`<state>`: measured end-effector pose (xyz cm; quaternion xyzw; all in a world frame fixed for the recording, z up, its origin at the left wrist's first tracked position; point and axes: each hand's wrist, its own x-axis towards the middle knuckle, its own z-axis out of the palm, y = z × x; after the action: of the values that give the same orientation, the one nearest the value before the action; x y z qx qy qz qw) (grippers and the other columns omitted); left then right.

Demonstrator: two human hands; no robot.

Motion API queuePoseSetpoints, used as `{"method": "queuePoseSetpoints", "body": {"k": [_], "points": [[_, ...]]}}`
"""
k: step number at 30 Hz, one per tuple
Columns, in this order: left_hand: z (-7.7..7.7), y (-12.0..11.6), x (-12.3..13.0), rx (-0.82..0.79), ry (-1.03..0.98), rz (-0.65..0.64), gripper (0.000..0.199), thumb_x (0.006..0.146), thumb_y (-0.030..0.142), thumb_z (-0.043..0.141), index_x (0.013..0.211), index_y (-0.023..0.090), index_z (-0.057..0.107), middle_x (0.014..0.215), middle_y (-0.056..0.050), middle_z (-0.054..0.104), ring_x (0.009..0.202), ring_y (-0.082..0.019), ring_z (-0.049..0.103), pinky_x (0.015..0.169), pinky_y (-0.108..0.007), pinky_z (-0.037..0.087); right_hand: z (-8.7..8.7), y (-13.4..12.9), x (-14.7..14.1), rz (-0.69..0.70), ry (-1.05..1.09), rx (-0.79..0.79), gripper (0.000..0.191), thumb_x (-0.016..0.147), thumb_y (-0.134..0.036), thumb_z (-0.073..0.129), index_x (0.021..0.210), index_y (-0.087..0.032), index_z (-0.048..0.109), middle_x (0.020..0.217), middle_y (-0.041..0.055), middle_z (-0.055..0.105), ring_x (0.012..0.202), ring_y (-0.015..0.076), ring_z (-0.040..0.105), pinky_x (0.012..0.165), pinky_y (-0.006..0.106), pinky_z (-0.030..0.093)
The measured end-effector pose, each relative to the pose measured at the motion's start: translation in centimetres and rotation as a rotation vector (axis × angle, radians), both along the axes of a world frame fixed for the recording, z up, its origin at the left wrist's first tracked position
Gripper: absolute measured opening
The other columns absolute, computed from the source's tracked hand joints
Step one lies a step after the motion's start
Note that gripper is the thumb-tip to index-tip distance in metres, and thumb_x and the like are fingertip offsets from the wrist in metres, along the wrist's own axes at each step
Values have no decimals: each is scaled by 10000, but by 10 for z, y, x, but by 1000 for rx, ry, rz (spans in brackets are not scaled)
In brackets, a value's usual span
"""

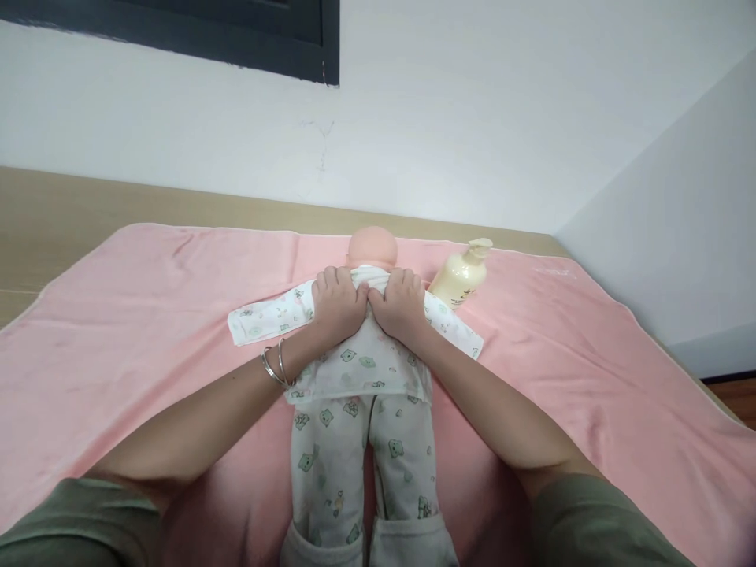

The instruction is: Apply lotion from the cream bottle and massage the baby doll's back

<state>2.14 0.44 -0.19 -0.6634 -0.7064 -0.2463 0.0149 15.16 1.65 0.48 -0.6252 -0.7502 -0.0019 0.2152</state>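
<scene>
Subject: a baby doll (372,246), stretched lengthwise on a pink blanket (147,291), head toward the blanket's far edge, legs toward us. No face shows, so we take it to be lying back up. The blanket covers most of a wooden surface (265,216), a bare strip of which shows between its far edge and the wall (472,142).

Hands: the left hand (339,303) and right hand (402,303) lie palm down on the doll's shoulders, fingers together and curved over the top, thumbs nearly meeting at the midline. The printed top (366,366) is creased between them near the neck. We cannot tell whether the fingers pinch cloth or merely press.

The top's sleeves reach out toward the blanket's left and right edges; its hem overlaps the matching trousers (327,449). A pump bottle (461,276) is just beyond the right sleeve, near the far edge, its base hidden.

Step in hand, our judgement: two-handed, symmetrical contact at the upper back. Any next move calls, we think, for even pressure from both hands, the head left unloaded, and the loose top kept from riding up.
</scene>
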Motion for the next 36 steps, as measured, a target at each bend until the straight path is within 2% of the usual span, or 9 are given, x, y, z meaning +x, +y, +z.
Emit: {"method": "queuePoseSetpoints", "body": {"k": [7, 14, 21, 28, 36], "points": [[0, 0, -5, 46, -41, -118, 430, 971, 333, 405, 1282, 82, 560, 1191, -193, 620, 1124, -347, 564, 1012, -476, 434, 4, -3, 2, 31, 27, 34, 352, 950, -375, 585, 1168, -100, 562, 1102, 146, 586, 1043, 335, 515, 938, 464, 441], [1, 4, -12, 21, -168, -180, 461, 964, 373, 372, 1270, 121, 608, 1186, -156, 671, 1160, -330, 586, 1056, -475, 432, 15, -7, 6, 152, -32, 68, 286, 979, -323, 549, 1143, -96, 604, 1078, 137, 644, 1022, 319, 558, 925, 438, 436], [3, 4, -13, 59, -207, -230, 426, 947, 377, 361, 1171, 147, 641, 1162, -147, 683, 1117, -319, 593, 1028, -472, 448, 17, -9, 6, 160, -30, 77, 269, 974, -307, 555, 1130, -95, 610, 1067, 128, 648, 1013, 308, 561, 922, 425, 434], [6, 1, -13, 64, -199, -235, 410, 940, 351, 361, 1180, 154, 629, 1163, -141, 682, 1124, -312, 585, 1037, -461, 444, 15, -6, 10, 213, -16, 81, 325, 975, -321, 553, 1183, -75, 594, 1108, 140, 644, 1041, 309, 559, 942, 430, 441], [8, 3, -14, 55, -192, -242, 415, 939, 351, 361, 1191, 157, 627, 1178, -138, 678, 1129, -303, 585, 1045, -461, 447, 15, -7, 10, 205, -29, 71, 353, 975, -322, 558, 1209, -59, 591, 1110, 149, 642, 1029, 307, 559, 928, 421, 451]]}}
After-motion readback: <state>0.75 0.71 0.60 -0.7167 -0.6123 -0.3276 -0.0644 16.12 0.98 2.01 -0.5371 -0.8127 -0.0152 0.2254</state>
